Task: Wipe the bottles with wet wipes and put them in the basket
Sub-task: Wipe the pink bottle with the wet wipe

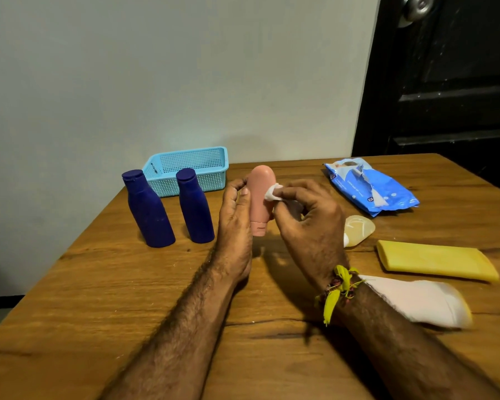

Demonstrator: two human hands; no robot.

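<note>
Grey wall, wooden counter [104, 298]. My blue basket [185, 168] sits far-left of both hands. Left hand [234, 223] grips the pink bottle [260, 197] upright, cap down; right hand [306, 215] pinches a wipe [272, 193] against it.

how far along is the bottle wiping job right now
Nothing is in the blue basket yet. The left hand holds the pink bottle while the right hand rubs it with a wipe. Two blue bottles still wait.

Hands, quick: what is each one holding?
Left hand: grip closed around the pink bottle.
Right hand: grip pinching a white wipe against that bottle.
</note>
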